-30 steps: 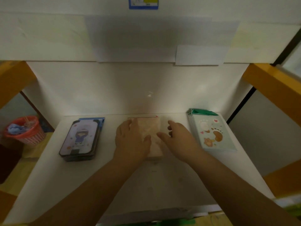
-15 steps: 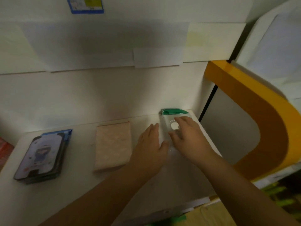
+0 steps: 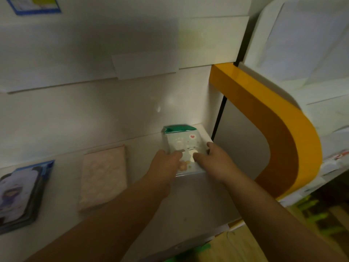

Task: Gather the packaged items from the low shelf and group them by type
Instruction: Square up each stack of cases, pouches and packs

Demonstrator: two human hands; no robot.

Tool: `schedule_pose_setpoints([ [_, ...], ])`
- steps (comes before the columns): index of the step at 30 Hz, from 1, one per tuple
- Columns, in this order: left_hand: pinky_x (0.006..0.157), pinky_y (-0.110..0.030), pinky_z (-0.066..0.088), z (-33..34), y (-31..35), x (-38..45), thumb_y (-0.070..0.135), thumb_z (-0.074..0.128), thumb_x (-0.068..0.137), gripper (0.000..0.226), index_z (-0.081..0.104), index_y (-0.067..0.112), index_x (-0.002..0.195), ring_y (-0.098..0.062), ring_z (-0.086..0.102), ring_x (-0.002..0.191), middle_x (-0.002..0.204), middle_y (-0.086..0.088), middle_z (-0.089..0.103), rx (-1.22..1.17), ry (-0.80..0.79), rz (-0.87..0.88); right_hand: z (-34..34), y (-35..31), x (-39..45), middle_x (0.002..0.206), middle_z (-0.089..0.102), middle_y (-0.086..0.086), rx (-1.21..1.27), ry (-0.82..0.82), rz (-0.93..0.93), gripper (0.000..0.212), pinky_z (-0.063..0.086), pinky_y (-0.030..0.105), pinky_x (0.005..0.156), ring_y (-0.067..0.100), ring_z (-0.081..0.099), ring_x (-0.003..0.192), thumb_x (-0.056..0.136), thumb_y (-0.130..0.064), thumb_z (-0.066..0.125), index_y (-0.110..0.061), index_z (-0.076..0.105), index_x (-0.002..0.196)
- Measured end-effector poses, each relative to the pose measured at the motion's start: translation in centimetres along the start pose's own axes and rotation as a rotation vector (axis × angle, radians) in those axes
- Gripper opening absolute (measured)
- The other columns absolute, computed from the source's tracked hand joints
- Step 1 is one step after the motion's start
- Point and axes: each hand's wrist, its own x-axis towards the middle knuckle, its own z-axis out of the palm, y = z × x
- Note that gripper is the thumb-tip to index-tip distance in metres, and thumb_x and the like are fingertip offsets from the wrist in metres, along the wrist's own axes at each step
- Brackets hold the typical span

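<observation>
**Both hands close on paw-print packets at the right end of the low shelf**

A person's left hand (image 3: 166, 165) and right hand (image 3: 217, 159) grasp the stack of clear packets (image 3: 186, 148) from either side, thumbs lying across the glossy top face and fingers curled down the edges. The packets sit at the far right end of the white shelf (image 3: 188, 205), close to the back wall and just beside the black vertical strip of the frame. The wrapping is shiny plastic with a green header strip at the far end; a red heart, pale paw shapes and small brown prints show on it, but no writing can be read.

Half a second ago the left hand lay flat on the shelf beside the stack and the right hand rested on top of it; now each hand grips a side. A second ago both hands were on the pink quilted pack (image 3: 103, 176), which now lies alone in the middle of the shelf, a soft, flat rectangle with a faint diamond texture. Well to its left lies the stack of dark-edged cartoon-figure cards (image 3: 18, 193), cut by the frame edge; the view has swung right since then.

A curved orange panel (image 3: 279, 140) of glossy finish bounds the shelf on the right. A blue-bordered label (image 3: 34, 4) hangs on the wall at top left, its print too blurred to read.
</observation>
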Motion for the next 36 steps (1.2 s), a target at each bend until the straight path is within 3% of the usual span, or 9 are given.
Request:
schedule_pose_setpoints([
  [7, 0.053, -0.028, 0.056, 0.0, 0.8, 0.6, 0.031, 0.063, 0.093, 0.025, 0.065, 0.007, 0.101, -0.019, 0.074, 0.068, 0.083, -0.008, 0.075, -0.076, -0.149, -0.129, -0.4, 0.8, -0.3, 0.126, 0.057, 0.000, 0.230, -0.087, 0.138, 0.064, 0.046, 0.026, 0.069, 0.020, 0.057, 0.105, 0.074, -0.024, 0.073, -0.018, 0.055, 0.135],
  [11, 0.057, -0.033, 0.060, 0.6, 0.2, 0.7, 0.037, 0.067, 0.090, 0.031, 0.057, 0.011, 0.105, -0.024, 0.074, 0.077, 0.095, -0.010, 0.073, -0.091, -0.089, -0.064, 0.0, 0.6, -0.3, 0.105, 0.071, 0.001, 0.275, -0.115, 0.136, 0.036, 0.057, 0.038, 0.081, 0.023, 0.066, 0.094, 0.061, -0.031, 0.064, -0.017, 0.073, 0.093],
  [13, 0.061, -0.038, 0.061, 0.7, -0.2, 0.7, 0.044, 0.069, 0.086, 0.047, 0.049, 0.013, 0.116, -0.025, 0.072, 0.083, 0.104, -0.010, 0.068, -0.021, -0.032, 0.016, 0.0, 0.4, -0.2, 0.093, 0.075, 0.003, 0.316, -0.157, 0.110, 0.020, 0.056, 0.034, 0.076, 0.023, 0.069, 0.089, 0.075, -0.028, 0.063, -0.018, 0.070, 0.091],
  [15, 0.059, -0.034, 0.061, 0.5, -0.5, 0.2, 0.044, 0.067, 0.087, 0.049, 0.046, 0.015, 0.120, -0.020, 0.071, 0.084, 0.105, -0.005, 0.066, 0.046, -0.042, 0.111, -0.1, 0.2, -0.3, 0.088, 0.077, 0.005, 0.437, -0.173, 0.090, 0.015, 0.058, 0.036, 0.076, 0.025, 0.072, 0.086, 0.090, -0.030, 0.062, -0.021, 0.067, 0.100],
  [19, 0.055, -0.015, 0.053, -0.2, -1.0, -0.6, 0.031, 0.067, 0.089, 0.045, 0.040, 0.016, 0.122, -0.008, 0.067, 0.082, 0.105, 0.000, 0.061, 0.114, -0.086, 0.377, -0.4, 0.7, -1.0, 0.105, 0.076, 0.004, 0.643, -0.137, -0.026, 0.027, 0.062, 0.037, 0.072, 0.021, 0.075, 0.089, 0.096, -0.025, 0.062, -0.022, 0.062, 0.123],
  [24, 0.075, -0.040, 0.061, -1.1, -1.6, 0.1, 0.024, 0.071, 0.086, 0.056, 0.032, 0.032, 0.125, -0.014, 0.066, 0.103, 0.120, 0.006, 0.057, 0.143, -0.195, 0.545, -0.2, 1.8, -1.6, 0.122, 0.068, -0.007, 0.603, -0.004, -0.328, 0.049, 0.059, 0.029, 0.083, 0.010, 0.067, 0.109, 0.091, -0.009, 0.066, -0.031, 0.051, 0.132],
  [27, 0.088, -0.032, 0.057, -1.2, -1.9, 0.2, 0.012, 0.070, 0.087, 0.066, 0.028, 0.046, 0.125, -0.005, 0.061, 0.114, 0.130, 0.011, 0.054, 0.154, -0.232, 0.631, 0.3, 2.4, -1.9, 0.134, 0.061, -0.002, 0.553, 0.030, -0.408, 0.060, 0.057, 0.033, 0.090, 0.012, 0.062, 0.120, 0.091, -0.009, 0.064, -0.022, 0.039, 0.144],
  [31, 0.092, -0.033, 0.055, -1.3, -2.8, 0.9, 0.012, 0.069, 0.088, 0.059, 0.029, 0.041, 0.121, 0.002, 0.059, 0.112, 0.126, 0.015, 0.053, 0.220, -0.216, 0.660, 0.9, 3.3, -2.0, 0.136, 0.059, -0.002, 0.503, 0.052, -0.423, 0.060, 0.054, 0.035, 0.097, 0.013, 0.058, 0.124, 0.093, -0.013, 0.062, -0.017, 0.035, 0.147],
  [36, 0.098, -0.023, 0.049, -1.2, -3.5, 1.3, 0.020, 0.068, 0.089, 0.061, 0.024, 0.039, 0.127, -0.002, 0.055, 0.119, 0.132, 0.005, 0.052, 0.262, -0.234, 0.665, 1.6, 3.6, -2.5, 0.136, 0.056, -0.007, 0.475, 0.063, -0.419, 0.059, 0.048, 0.010, 0.089, -0.004, 0.055, 0.120, 0.095, -0.003, 0.058, -0.015, 0.034, 0.147],
])
